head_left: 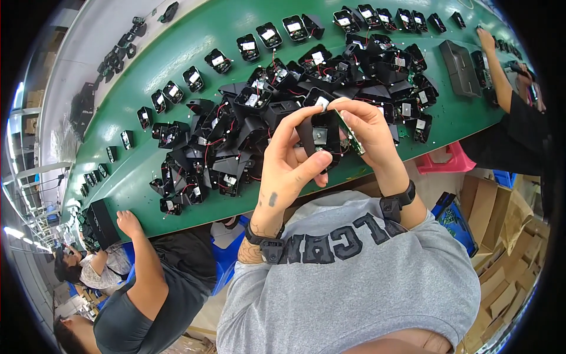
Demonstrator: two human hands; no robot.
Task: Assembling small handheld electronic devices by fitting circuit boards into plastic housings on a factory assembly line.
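Observation:
In front of my chest, my left hand (290,162) is closed round an open black plastic housing (306,137). A pale metallic square part (320,136) shows inside it. My right hand (376,131) pinches a thin green circuit board (351,133) by its edge, fingers curled over the top. The board stands tilted on edge right beside the housing's open side. Whether wires join the two is hidden by my fingers. Just beyond my hands lies a large heap of similar black housings (253,127) with red wires and white parts inside.
A row of housings (248,47) stands along the far side of the green table (194,44). At right are a dark bin (460,68), a pink stool (446,159) and cardboard boxes (501,218). Co-workers sit left and right; one's hand (128,223) rests near a black box (103,224).

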